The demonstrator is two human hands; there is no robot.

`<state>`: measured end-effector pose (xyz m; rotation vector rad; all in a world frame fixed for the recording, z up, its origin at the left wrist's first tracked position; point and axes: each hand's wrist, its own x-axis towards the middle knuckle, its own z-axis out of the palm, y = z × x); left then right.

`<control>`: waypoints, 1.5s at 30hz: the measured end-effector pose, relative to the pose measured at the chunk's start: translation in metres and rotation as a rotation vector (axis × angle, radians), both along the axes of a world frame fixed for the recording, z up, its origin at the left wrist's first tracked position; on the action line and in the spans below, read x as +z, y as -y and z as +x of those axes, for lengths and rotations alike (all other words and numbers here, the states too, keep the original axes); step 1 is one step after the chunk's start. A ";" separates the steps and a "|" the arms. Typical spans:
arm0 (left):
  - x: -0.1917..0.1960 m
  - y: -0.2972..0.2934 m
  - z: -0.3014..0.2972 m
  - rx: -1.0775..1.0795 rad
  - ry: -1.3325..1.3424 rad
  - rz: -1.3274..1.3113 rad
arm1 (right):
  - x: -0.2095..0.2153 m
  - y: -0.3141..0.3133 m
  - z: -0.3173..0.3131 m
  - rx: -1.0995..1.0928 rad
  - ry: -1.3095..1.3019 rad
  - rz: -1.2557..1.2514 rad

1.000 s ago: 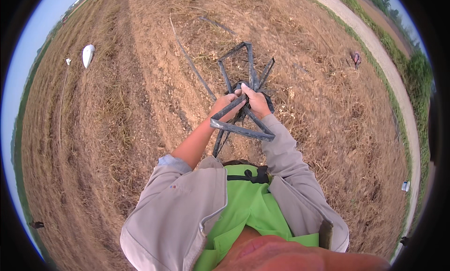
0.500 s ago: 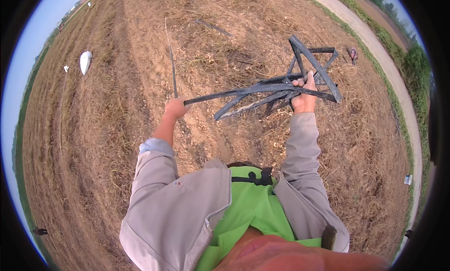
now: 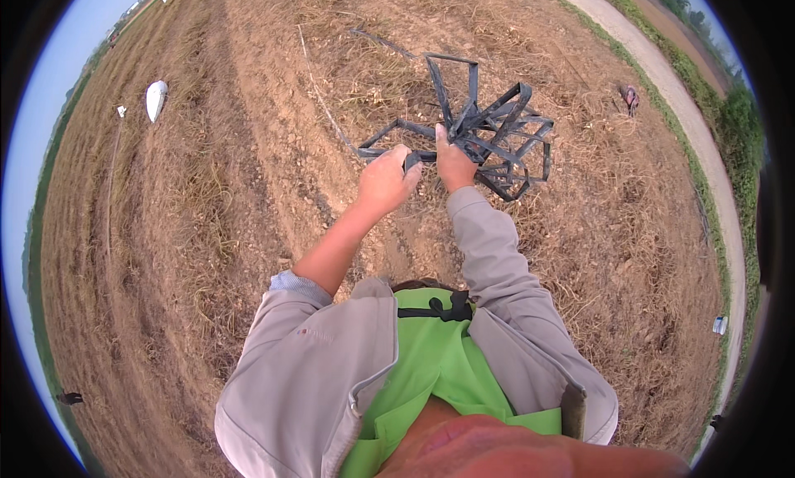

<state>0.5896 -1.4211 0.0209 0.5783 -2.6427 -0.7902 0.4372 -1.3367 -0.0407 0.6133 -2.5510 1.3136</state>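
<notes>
A bundle of flat black drip tape [image 3: 515, 139], folded into stiff angular loops, is in my right hand [image 3: 455, 165]. The fingers of that hand are closed round the middle of the folds, and loops stick out above and to the right. Close beside it on the left, my left hand [image 3: 387, 182] is closed on a length of the same tape. From near the left hand, a thin strip of tape [image 3: 325, 105] runs away over the soil, with its far part paler. The fingertips of both hands are partly hidden.
Dry brown soil with straw and withered plants [image 3: 364, 81] lies all around. A white sack [image 3: 156, 101] is at the far left. Another dark strip [image 3: 381, 42] rests on the ground ahead. A reddish object [image 3: 630, 100] sits at the right, near a pale track [image 3: 642, 43].
My left hand has moved right, up against my right hand, bringing tape along. My right hand has shifted left and turned, and the bundle's loops now fan out differently. The trailing strip has swung.
</notes>
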 end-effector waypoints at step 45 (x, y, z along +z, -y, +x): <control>-0.028 0.013 0.019 -0.201 -0.340 0.639 | 0.056 0.014 0.025 1.257 0.792 -0.092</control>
